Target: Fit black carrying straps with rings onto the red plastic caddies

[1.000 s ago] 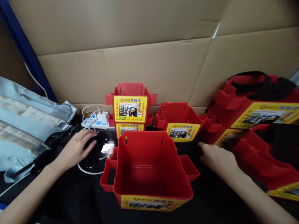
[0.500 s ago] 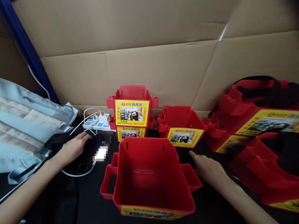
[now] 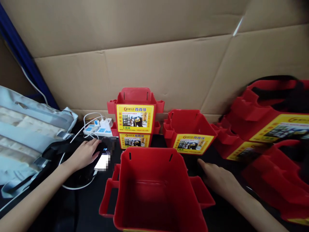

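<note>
My left hand [image 3: 85, 153] lies beside a lit phone [image 3: 102, 161] with a white cable plugged in. Its fingers reach forward near the top of the phone, with the thumb apart from them; they hold nothing visible. Black straps [image 3: 56, 146] run just left of this hand. My right hand [image 3: 217, 175] rests low, right of the large red tool box [image 3: 152, 199], its thumb side pointing up and left. The remaining fingers of that hand are hidden underneath against the dark surface. The large red box stands open side up between both hands, touched by neither.
Two stacked red tool boxes [image 3: 135, 96] and another labelled red box [image 3: 185, 120] stand behind. More red boxes [image 3: 243, 109] with black straps crowd the right. At left are a pale blue backpack [image 3: 45, 112] and a white power strip [image 3: 100, 129]. Cardboard [image 3: 154, 71] walls the back.
My left hand has moved from the black straps toward the phone, and its fingers have loosened. The view has shifted slightly, so the large box appears lower. My right hand stays near its place.
</note>
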`<state>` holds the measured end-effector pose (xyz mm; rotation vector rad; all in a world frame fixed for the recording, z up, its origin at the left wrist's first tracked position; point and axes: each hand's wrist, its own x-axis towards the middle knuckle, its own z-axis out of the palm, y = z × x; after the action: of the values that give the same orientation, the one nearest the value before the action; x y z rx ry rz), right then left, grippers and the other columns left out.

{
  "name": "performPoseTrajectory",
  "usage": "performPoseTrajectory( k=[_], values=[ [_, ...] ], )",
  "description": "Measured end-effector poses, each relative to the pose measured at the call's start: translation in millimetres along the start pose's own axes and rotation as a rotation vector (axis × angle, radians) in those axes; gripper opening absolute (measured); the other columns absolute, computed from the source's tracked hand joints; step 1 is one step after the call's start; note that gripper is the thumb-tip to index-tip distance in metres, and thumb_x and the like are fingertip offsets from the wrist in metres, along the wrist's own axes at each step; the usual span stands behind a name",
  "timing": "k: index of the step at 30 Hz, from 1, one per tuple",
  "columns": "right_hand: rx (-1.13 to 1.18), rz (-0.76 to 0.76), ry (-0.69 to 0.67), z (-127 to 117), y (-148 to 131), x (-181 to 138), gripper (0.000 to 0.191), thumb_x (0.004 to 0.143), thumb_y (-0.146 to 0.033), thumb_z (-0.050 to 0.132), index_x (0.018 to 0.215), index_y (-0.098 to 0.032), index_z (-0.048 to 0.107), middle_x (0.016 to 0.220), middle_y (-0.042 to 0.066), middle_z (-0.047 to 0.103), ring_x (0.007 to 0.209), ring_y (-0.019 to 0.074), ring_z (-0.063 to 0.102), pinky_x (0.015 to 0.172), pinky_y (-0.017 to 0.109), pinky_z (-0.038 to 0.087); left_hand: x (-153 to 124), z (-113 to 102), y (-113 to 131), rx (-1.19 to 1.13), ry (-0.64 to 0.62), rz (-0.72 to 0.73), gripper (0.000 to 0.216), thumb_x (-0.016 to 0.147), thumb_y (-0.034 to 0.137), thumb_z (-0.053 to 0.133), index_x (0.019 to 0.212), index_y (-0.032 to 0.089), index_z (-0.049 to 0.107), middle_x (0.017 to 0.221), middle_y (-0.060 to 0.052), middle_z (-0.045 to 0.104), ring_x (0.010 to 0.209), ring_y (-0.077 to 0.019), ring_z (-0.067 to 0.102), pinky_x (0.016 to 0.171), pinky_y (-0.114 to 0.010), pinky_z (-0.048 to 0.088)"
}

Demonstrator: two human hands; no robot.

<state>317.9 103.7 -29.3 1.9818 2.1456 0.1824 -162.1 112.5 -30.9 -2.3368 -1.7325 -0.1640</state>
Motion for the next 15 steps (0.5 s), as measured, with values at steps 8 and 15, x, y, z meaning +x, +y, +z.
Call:
performPoseTrajectory(
  k=[8,15],
  values=[
    [0.048,0.012,-0.039,-5,-2,-1,0.044,0.080,-0.009,0.041,0.123,-0.007,0.047,0.103,0.017,0.064,0.089,0.0289,0.063,0.066,0.034,0.045,-14,-3,-14,0.023,0.004,-0.035,0.044,0.080,0.012,0.036,0.123,0.017,0.045,0.117,-0.013,0.055,0.101,-0.0246,0.055,0.084,-0.038,0.042],
    [0.041,0.009,-0.033,-4,-1,0,0.044,0.080,-0.010,0.040,0.124,-0.009,0.047,0.104,0.017,0.063,0.090,0.0283,0.063,0.067,0.033,0.045,-1,-8,5,-0.035,-0.031,0.189,0.029,0.086,0.035,0.038,0.102,0.018,0.056,0.106,-0.009,0.061,0.101,-0.0223,0.055,0.094,-0.038,0.035]
  ],
)
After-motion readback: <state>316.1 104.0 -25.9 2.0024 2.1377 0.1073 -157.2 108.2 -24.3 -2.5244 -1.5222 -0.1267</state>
